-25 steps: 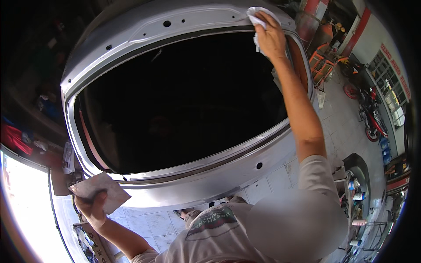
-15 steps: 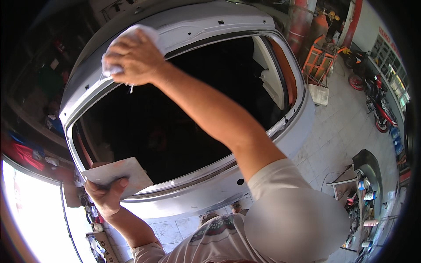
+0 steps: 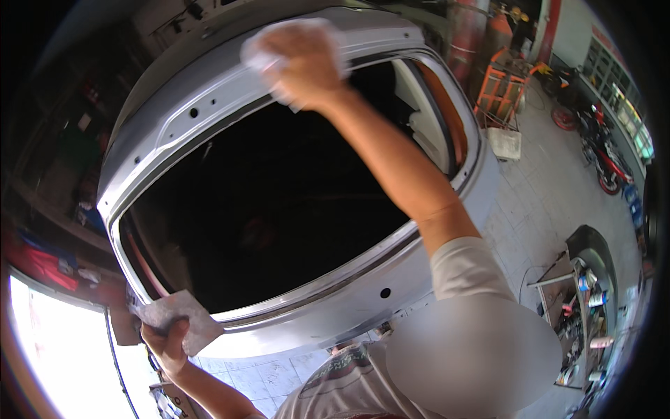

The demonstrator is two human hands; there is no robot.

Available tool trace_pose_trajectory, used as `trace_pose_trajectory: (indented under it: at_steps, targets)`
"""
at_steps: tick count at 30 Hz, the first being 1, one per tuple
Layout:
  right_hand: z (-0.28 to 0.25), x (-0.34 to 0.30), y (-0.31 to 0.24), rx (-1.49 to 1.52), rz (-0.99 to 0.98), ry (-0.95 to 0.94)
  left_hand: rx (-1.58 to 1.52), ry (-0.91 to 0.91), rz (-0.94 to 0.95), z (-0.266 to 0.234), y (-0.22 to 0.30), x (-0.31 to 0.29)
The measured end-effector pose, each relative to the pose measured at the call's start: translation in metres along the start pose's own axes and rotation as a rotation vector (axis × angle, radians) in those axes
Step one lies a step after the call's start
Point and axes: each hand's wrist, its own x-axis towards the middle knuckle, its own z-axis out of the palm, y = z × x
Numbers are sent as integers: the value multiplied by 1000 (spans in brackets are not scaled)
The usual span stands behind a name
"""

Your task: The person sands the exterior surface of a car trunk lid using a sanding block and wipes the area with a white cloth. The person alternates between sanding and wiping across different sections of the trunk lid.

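A light grey car's rear body (image 3: pixel 157 150) with a large dark window opening (image 3: pixel 265 202) stands in front of me. My right hand (image 3: pixel 310 73) is stretched across that opening to the panel along its far edge. It is closed on a bunched white cloth (image 3: pixel 259 52), which lies against the panel; both are smeared by motion. Low on the left, my left hand (image 3: pixel 167 347) grips a thin, flat grey board (image 3: pixel 199 325) with faint smudges, thumb on one face. The board is near the opening's lower left corner; I cannot tell whether it touches the car.
An orange hand truck (image 3: pixel 492 87) stands at the right by a red-and-grey post (image 3: pixel 466 45). Farther right are a red motorcycle (image 3: pixel 611 167) and a pale container (image 3: pixel 504 143). A cart (image 3: pixel 558 300) with cans and bottles is at lower right, beside a dark curved panel (image 3: pixel 593 244).
My right hand and the cloth have moved rightward and slightly farther along the upper panel, baring round holes there. My left hand with the board has dropped lower.
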Motion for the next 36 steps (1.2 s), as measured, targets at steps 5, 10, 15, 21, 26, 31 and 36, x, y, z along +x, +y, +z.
trace_pose_trajectory:
  at_steps: [5, 10, 15, 21, 26, 31, 36]
  targets:
    - [-39, 23, 4, 180, 199, -288, 94, -97, 43, 44, 25, 8]
    - [-69, -19, 224, -221, 492, -361, 88, -2, -15, 50, 18, -22]
    - [-104, -125, 231, 108, 856, -199, 72, 31, -89, 54, 14, -49]
    - [-197, -309, 184, 94, 767, -173, 91, -28, -156, 82, 2, -42]
    - [-209, -329, 192, -32, 742, -404, 25, -81, -40, 125, 9, -20]
    - [-209, -307, 228, -49, 965, -319, 21, -211, 14, 163, 22, -7]
    - [-264, -363, 61, -68, 725, -326, 60, -163, -65, 131, 9, -21]
